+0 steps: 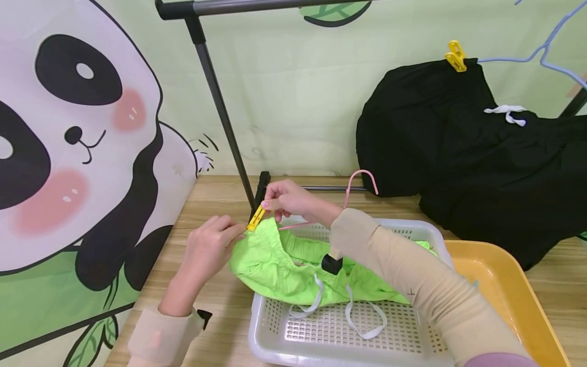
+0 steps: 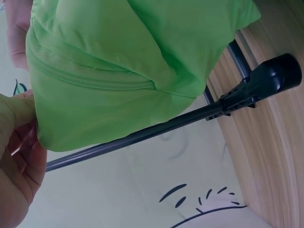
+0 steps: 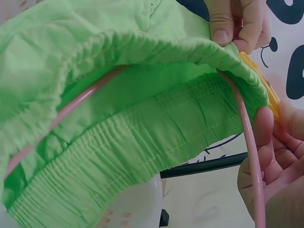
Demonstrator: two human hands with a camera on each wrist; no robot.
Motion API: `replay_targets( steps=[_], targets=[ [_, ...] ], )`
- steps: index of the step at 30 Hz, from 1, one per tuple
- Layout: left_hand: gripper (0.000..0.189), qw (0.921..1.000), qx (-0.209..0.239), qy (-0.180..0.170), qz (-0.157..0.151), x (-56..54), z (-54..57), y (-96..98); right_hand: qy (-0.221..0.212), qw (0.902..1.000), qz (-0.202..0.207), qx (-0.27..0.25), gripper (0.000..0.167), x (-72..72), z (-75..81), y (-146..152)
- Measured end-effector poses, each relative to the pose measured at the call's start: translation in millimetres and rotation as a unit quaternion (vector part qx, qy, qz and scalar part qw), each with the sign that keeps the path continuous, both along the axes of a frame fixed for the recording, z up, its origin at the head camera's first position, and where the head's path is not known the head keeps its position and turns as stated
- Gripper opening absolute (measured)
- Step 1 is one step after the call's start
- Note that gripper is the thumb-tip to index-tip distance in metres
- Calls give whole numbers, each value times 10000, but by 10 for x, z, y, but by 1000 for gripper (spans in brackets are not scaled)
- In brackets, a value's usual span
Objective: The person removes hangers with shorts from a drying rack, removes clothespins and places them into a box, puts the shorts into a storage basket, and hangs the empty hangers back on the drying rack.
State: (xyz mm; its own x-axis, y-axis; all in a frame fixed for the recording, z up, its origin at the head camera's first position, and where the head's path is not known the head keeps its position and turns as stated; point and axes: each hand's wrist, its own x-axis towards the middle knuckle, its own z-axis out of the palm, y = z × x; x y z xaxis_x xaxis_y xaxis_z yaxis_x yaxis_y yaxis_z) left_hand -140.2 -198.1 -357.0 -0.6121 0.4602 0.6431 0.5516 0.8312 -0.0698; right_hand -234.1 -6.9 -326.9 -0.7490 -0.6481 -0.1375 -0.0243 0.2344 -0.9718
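Bright green shorts [image 1: 261, 265] with a gathered elastic waistband and white drawstrings [image 1: 353, 321] lie over a basket. A pink hanger [image 1: 347, 191] runs inside the waistband, its hook pointing up. At the waistband's left corner, my right hand [image 1: 293, 199] pinches a yellow clothespin [image 1: 256, 218], which sits on the fabric edge. Just below it, my left hand [image 1: 208, 252] pinches the shorts' side between thumb and fingers. The left wrist view shows a zipped pocket [image 2: 95, 83] on that side. In the right wrist view the hanger [image 3: 247, 137] passes close by the right fingers.
The pale perforated basket [image 1: 255, 326] stands on the wooden surface, beside a yellow tray [image 1: 500, 265]. Black shorts [image 1: 412, 127] hang at right from a blue hanger [image 1: 545, 48], held by another yellow clothespin [image 1: 455, 56]. A dark rack [image 1: 220, 97] rises behind; a panda backdrop [image 1: 101, 137] is at left.
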Motion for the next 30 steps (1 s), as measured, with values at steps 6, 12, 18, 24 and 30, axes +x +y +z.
replay_targets(
  steps=[6,12,18,24,30],
  targets=[
    [18,10000,56,47,-44,2,-9,-10,335,9991,-195,195,12,-37,38,45],
    [18,9999,95,55,-25,21,-20,-33,466,9967,-449,484,9,-122,72,171],
    [17,10000,68,62,-14,16,-22,-33,294,9976,-434,460,8,-151,52,242],
    [17,9999,89,-82,-3,21,-35,-37,172,9985,-414,311,9,-148,72,293],
    [18,9998,102,-145,3,20,-35,-37,-28,9986,-327,411,14,-126,103,337]
  ],
)
